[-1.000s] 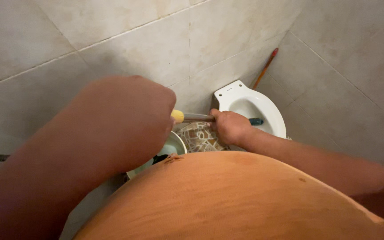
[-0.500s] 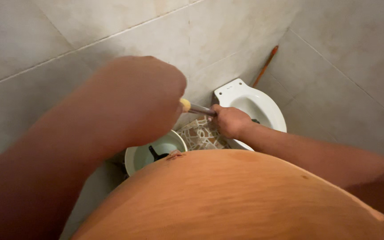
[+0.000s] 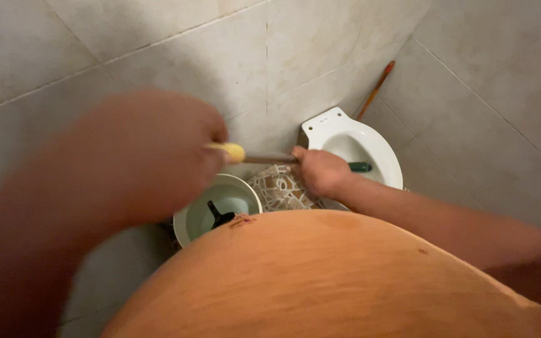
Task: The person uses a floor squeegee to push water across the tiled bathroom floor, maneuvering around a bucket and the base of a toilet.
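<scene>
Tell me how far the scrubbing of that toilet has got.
Done: nothing can be confirmed; the toilet bowl looks white, but its inside is too small to judge. In hand: both hands grip a long brush handle, left hand at the yellow end, right hand nearer the bowl, the dark head inside it. Left: the bucket of water with a dark scoop sits unused beside it.

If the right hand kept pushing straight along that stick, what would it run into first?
Most likely the white toilet bowl. The right hand grips the stick, whose dark green end already reaches over the bowl's opening. Depth is hard to judge from above.
</scene>
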